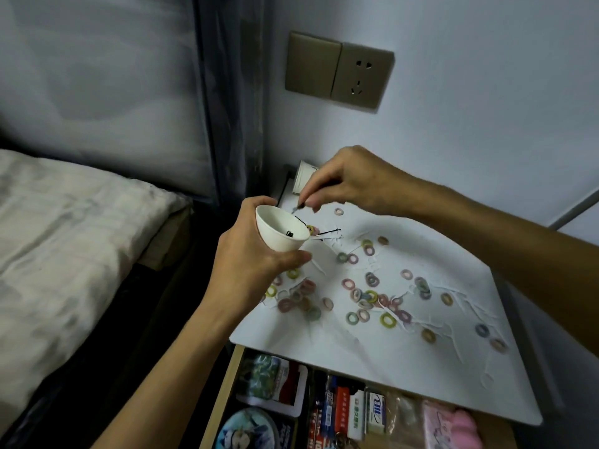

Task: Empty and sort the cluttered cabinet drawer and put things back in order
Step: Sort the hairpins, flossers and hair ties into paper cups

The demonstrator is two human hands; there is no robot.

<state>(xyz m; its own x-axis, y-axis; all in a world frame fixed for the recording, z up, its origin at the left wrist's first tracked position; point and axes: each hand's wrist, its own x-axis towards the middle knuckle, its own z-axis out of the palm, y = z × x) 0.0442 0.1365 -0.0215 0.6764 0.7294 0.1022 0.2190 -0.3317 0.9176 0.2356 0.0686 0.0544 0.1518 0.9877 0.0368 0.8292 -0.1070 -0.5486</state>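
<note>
My left hand (256,257) grips a white paper cup (278,231), tilted toward the right, with a small black clip lying inside it. Just above the cup's rim, my right hand (350,183) pinches a thin black hairpin (299,207). More black hairpins (330,231) lie on the white cabinet top (356,345) behind the cup. Several small pastel hair ties (366,294) are scattered across the top. Below, the drawer (223,390) stands open with cards, packets and a pink item inside.
A second white paper cup (303,178) lies on its side at the back of the cabinet top, by the wall. A switch and socket plate (338,69) sits on the wall above. A bed (71,241) lies close on the left.
</note>
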